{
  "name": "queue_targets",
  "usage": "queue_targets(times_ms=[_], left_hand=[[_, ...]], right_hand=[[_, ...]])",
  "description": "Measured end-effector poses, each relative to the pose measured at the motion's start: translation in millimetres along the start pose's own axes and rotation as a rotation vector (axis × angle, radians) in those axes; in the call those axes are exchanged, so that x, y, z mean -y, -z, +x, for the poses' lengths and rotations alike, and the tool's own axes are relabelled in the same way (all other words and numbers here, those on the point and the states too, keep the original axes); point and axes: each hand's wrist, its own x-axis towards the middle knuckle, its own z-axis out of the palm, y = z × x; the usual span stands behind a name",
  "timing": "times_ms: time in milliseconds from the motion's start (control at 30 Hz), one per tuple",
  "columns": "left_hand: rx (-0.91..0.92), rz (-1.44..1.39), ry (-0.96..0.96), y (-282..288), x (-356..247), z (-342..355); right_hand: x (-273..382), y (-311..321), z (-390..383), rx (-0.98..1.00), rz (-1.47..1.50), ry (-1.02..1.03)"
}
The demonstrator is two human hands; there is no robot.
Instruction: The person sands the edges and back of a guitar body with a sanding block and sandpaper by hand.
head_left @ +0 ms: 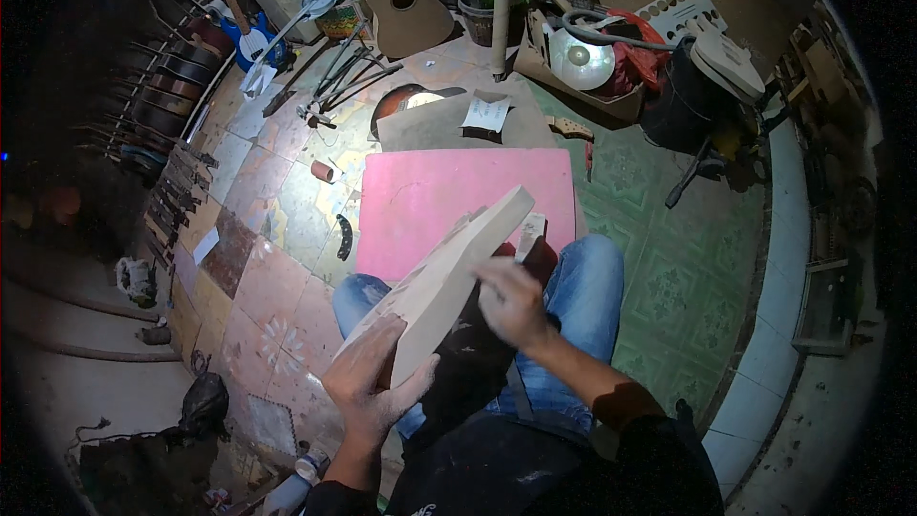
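Observation:
A thick, pale wooden guitar body (pixel 454 268) stands tilted on edge over my lap, its far end pointing up and to the right. My left hand (pixel 377 382) grips its near end, thumb on the edge facing me and fingers round the other side. Against the right side of that edge, about midway along, is my right hand (pixel 516 301). Its fingers are curled and slightly blurred; whatever they may hold is hidden. A small pale block (pixel 530 234) shows just beyond my right hand, by my knee.
A pink board (pixel 468 186) lies on the tiled floor before my knees. Farther off are a brown roll (pixel 322 171), a black curved piece (pixel 345 237), a red-handled tool (pixel 588 162) and an acoustic guitar body (pixel 409 24). A cardboard box (pixel 583 100) stands at the far right.

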Motion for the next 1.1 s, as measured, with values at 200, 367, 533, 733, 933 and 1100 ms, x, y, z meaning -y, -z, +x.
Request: queue_targets(times_ms=[200,367,533,733,933,1100], left_hand=[[0.038,-0.024,-0.018,1.2,6.1,-4.0],[0.016,-0.015,0.04,4.4,4.6,-4.9],[0.014,0.036,-0.012,2.0,1.3,0.5],[0.017,0.046,-0.033,5.5,-1.6,0.3],[-0.002,0.011,-0.01,4.8,2.0,-2.6],[0.006,0.035,-0.018,2.3,0.7,-0.7]], right_hand=[[-14.6,-2.3,1.4,-0.013,-0.036,0.049],[48.4,3.7,3.1,0.006,0.154,0.135],[0.0,0.0,6.3,-0.007,-0.021,0.073],[-6.0,-0.6,11.2,-0.014,-0.003,0.067],[37.9,6.7,2.7,0.076,0.22,0.215],[17.2,0.0,6.4,0.041,0.086,0.09]])
